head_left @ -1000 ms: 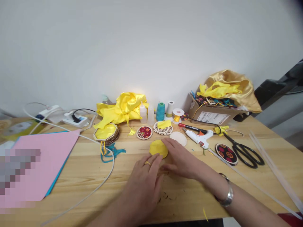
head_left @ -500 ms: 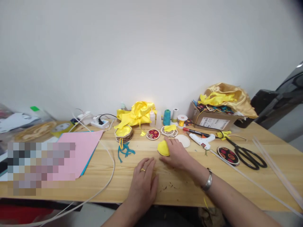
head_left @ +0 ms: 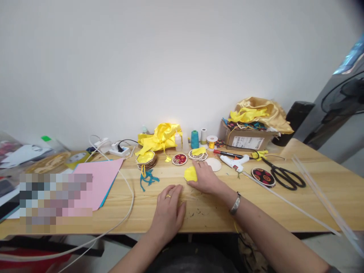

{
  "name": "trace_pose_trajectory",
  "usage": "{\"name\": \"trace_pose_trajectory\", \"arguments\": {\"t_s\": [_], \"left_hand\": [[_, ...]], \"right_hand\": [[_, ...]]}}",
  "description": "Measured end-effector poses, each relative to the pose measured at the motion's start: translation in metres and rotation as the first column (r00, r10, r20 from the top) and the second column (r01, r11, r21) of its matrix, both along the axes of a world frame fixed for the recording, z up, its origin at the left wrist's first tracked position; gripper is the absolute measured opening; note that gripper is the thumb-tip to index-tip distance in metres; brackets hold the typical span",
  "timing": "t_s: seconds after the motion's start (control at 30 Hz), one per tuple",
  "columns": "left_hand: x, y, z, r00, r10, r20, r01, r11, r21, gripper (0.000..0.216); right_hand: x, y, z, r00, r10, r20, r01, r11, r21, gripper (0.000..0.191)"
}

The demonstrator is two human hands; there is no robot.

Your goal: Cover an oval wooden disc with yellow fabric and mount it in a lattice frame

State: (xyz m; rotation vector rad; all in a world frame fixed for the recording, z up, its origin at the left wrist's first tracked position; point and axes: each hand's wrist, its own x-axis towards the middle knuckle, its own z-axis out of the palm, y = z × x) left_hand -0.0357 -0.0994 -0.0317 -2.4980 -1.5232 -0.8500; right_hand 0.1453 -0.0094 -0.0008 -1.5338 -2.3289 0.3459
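My right hand (head_left: 206, 179) lies on a round yellow fabric piece (head_left: 190, 173) on the wooden table (head_left: 256, 204), its fingers laid over the piece's right side. My left hand (head_left: 168, 209), with a gold ring, rests palm down on the table just in front, fingers loosely together, holding nothing I can see. A plain wooden disc (head_left: 213, 164) lies just behind my right hand. A red patterned disc (head_left: 179, 159) and a stack of lattice wooden discs (head_left: 197, 154) sit further back.
A white glue gun (head_left: 234, 162), black scissors (head_left: 281, 176), a dark patterned disc (head_left: 263, 176) and long glue sticks (head_left: 321, 195) lie to the right. A cardboard box with gold fabric (head_left: 250, 131) stands at the back. Pink paper (head_left: 98, 178) and a white cable (head_left: 126, 204) lie left.
The view has pulled back and shows more of the table. My left hand slid back toward me, off the yellow piece. My right hand stays on it.
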Motion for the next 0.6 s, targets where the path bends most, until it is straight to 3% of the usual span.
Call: {"name": "trace_pose_trajectory", "arguments": {"t_s": [0.3, 0.5, 0.6], "left_hand": [[0.000, 0.003, 0.003, 0.995, 0.091, 0.040, -0.088, 0.993, -0.078, 0.047], [0.000, 0.001, 0.011, 0.989, 0.138, 0.058, -0.127, 0.976, -0.176, 0.054], [-0.002, -0.001, 0.012, 0.989, 0.144, 0.024, -0.137, 0.974, -0.180, 0.059]], "right_hand": [[0.030, -0.030, 0.020, 0.975, 0.211, -0.063, -0.213, 0.976, -0.035, 0.097], [0.059, -0.041, 0.006, 0.980, 0.081, -0.179, -0.086, 0.996, -0.018, 0.032], [0.064, -0.043, -0.008, 0.992, 0.085, -0.091, -0.087, 0.996, -0.013, 0.027]]}}
